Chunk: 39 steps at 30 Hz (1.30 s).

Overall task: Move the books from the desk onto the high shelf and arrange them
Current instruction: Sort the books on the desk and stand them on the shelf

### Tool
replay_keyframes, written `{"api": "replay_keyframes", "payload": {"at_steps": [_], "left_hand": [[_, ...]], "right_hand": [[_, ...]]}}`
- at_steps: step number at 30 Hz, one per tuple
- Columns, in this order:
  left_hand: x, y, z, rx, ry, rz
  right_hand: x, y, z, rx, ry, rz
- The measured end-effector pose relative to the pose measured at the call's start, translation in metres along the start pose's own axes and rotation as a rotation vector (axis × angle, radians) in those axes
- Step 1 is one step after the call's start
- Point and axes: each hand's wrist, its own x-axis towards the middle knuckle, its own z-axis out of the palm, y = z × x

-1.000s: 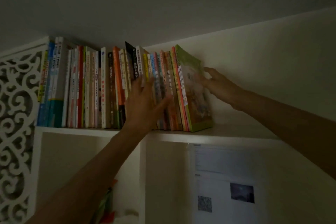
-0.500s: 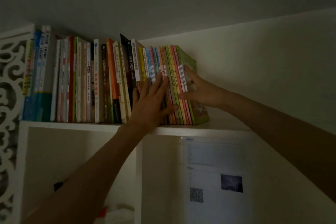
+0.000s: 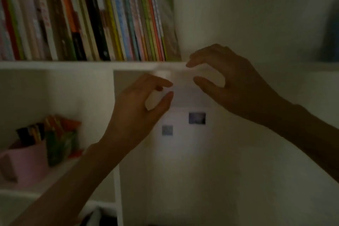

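Thin, glossy-spined books [image 3: 102, 16] stand packed on the flat white high shelf [image 3: 73, 65], leaning slightly left, a green-covered one at the right end. Below its edge, the left hand [image 3: 139, 108] and right hand [image 3: 225, 80] hang with fingers loosely curled, grasping nothing.

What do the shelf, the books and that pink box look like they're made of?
Shelf: probably painted wood or board, going by its flat, matte white edge.
Books: paper with thin card covers, judging by the slim coloured spines; gloss can't be told in this dim blur.
Pink box: smooth and matte, maybe plastic or card, unclear.
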Motion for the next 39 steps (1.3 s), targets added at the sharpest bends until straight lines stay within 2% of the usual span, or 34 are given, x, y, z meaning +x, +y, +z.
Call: {"api": "replay_keyframes", "payload": {"at_steps": [2, 4, 10, 12, 17, 20, 22, 26, 30, 32, 34, 36, 39], "left_hand": [[-0.039, 0.004, 0.025, -0.075, -0.120, -0.039], [-0.089, 0.005, 0.057, -0.157, -0.256, -0.116], [-0.263, -0.007, 0.150, -0.359, -0.794, -0.628], [-0.307, -0.010, 0.170, -0.380, -0.922, -0.763], [-0.385, -0.025, 0.201, -0.330, -1.098, -1.036], [-0.425, -0.040, 0.212, -0.279, -1.088, -1.196], [-0.448, -0.047, 0.221, -0.110, -1.086, -1.163], [-0.480, -0.059, 0.231, 0.167, -1.113, -1.134], [-0.502, -0.062, 0.229, 0.276, -1.193, -1.090], [-0.508, -0.055, 0.225, 0.294, -1.202, -1.042], [-0.511, -0.044, 0.222, 0.280, -1.205, -1.019], [-0.509, -0.032, 0.220, 0.207, -1.196, -1.032], [-0.508, -0.029, 0.216, 0.115, -1.189, -0.990]], "right_hand": [[-0.047, -0.004, 0.008, -0.048, -0.078, 0.007], [-0.100, -0.002, 0.022, -0.020, -0.178, 0.115], [-0.291, 0.013, 0.083, 0.070, -0.638, 0.667], [-0.347, 0.008, 0.102, 0.108, -0.777, 0.840], [-0.437, -0.009, 0.159, 0.303, -0.910, 1.173], [-0.467, -0.017, 0.199, 0.425, -0.975, 1.288], [-0.479, -0.022, 0.227, 0.521, -0.923, 1.477], [-0.485, -0.032, 0.275, 0.915, -0.557, 1.960], [-0.473, -0.035, 0.319, 1.140, -0.230, 2.237], [-0.467, -0.034, 0.335, 1.133, -0.166, 2.283], [-0.463, -0.036, 0.344, 1.144, -0.182, 2.273], [-0.460, -0.042, 0.350, 1.087, -0.291, 2.233], [-0.462, -0.055, 0.356, 0.779, -0.515, 2.021]]}}
